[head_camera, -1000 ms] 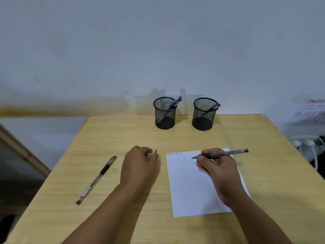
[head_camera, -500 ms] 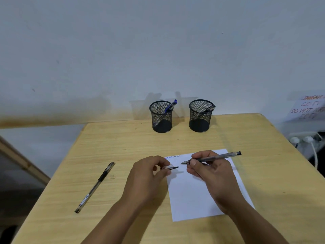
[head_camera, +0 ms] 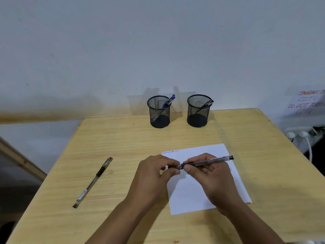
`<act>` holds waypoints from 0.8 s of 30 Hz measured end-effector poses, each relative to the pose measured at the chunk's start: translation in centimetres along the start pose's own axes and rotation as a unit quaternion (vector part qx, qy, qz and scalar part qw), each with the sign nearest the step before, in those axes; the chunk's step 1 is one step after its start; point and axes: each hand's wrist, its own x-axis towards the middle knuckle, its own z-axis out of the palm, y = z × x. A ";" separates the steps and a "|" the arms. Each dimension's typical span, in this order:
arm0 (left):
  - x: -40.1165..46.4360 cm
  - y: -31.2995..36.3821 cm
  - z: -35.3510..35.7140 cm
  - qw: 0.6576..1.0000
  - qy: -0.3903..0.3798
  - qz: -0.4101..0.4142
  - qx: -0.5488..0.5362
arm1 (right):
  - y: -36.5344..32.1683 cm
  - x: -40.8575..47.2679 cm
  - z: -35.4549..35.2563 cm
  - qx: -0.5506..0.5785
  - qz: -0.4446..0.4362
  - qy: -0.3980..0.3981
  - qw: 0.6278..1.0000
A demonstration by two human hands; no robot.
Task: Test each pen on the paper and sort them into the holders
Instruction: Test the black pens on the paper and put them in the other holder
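Two hands meet on one clear-barrelled pen above the white sheet of paper near the tabletop's front edge.

The right hand [head_camera: 213,180] has its fingers closed around the clear-barrelled pen [head_camera: 207,162], which lies nearly level over the white sheet of paper [head_camera: 193,196]; the left hand [head_camera: 154,175] pinches the pen's left end, where a dark cap seems to sit, though that end is mostly hidden. A second clear pen with black grip [head_camera: 93,182] lies near the left edge of the wooden tabletop [head_camera: 123,138]. At the far edge stand two black mesh holders: the left holder [head_camera: 159,111] carries a blue pen [head_camera: 167,103], the right holder [head_camera: 198,110] a black pen [head_camera: 206,104].
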 end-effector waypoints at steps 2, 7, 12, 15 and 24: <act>0.0 0.2 0.1 1.000 -0.009 0.014 -0.011 | 0.1 -0.2 -0.1 -0.001 -0.006 0.008 1.000; -0.3 1.2 0.5 0.999 -0.007 0.047 -0.026 | 0.3 -0.4 -0.4 0.014 -0.007 0.030 0.999; 0.3 2.9 1.9 0.998 -0.016 0.055 -0.040 | 0.4 -0.2 -1.8 0.082 0.023 0.055 0.995; 1.0 4.1 3.6 0.996 -0.048 0.068 -0.036 | 0.7 -0.4 -3.2 0.171 0.060 0.090 0.979; 2.1 8.4 12.1 0.969 -0.172 0.171 0.039 | 0.9 -4.6 -13.5 0.335 0.063 0.258 0.904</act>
